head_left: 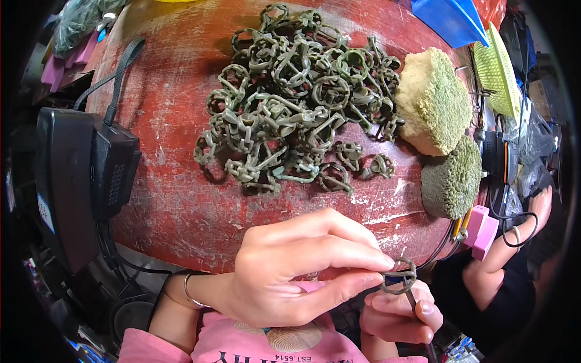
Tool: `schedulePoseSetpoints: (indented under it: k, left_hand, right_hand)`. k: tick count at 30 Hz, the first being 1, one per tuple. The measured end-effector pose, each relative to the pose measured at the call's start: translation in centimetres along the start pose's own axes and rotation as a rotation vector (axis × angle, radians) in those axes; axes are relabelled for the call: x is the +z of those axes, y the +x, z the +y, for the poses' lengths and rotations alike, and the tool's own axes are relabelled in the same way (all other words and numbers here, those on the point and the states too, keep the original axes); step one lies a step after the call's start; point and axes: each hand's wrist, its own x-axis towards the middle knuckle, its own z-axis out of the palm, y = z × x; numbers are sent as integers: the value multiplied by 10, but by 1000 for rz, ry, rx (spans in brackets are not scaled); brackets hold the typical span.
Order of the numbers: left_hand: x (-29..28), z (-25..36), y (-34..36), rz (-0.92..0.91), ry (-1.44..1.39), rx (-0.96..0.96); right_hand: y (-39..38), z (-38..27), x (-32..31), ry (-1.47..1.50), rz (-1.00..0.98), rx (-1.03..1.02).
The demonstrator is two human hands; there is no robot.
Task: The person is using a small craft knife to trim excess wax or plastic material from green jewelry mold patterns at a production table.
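Close to my body, my left hand (302,266) pinches the rim of a small grey-green openwork ring piece (399,276) between thumb and fingertips. My right hand (402,316), just below it, is closed around a thin dark rod (417,311) that slants down from the ring. Whether the rod is joined to the ring or only touches it, I cannot tell. Beyond my hands lies a heap of similar grey-green ring-shaped pieces (290,103), tangled over one another on the worn red tabletop (169,199).
Two rough, greenish porous blocks (436,103) sit right of the heap. A black power adapter (115,163) and cables stand at the left edge. Pink blocks (482,233), a yellow-green basket (497,72) and a blue tray (451,21) line the right side. Another person's arm (499,254) is at far right.
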Motion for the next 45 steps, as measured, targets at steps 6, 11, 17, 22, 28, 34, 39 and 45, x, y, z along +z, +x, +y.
schedulePoseSetpoints:
  k: [6,11,17,22,28,34,39,45]
  left_hand:
    - [-1,2,0,-1,4,25]
    - [-3,-1,-2,8,34,54]
    - [-3,-1,-3,-40,77,151]
    - [-3,-6,-3,-54,60,225]
    - [-4,-3,-3,-44,43,222]
    - [-6,1,-5,-21,119,152]
    - [-6,4,-5,-7,123,130]
    - [-7,5,-6,-5,88,120]
  right_hand:
    - [5,-1,10,312,179,170]
    - [10,-1,17,290,189,117]
    - [5,-27,-15,980,375,1016]
    - [5,-19,13,924,385,690]
    - [30,-20,26,147,33,220]
    - [30,-3,33,-67,31,-46]
    - [36,-10,37,-211,85,-7]
    - [40,-18,35,-437,-71,74]
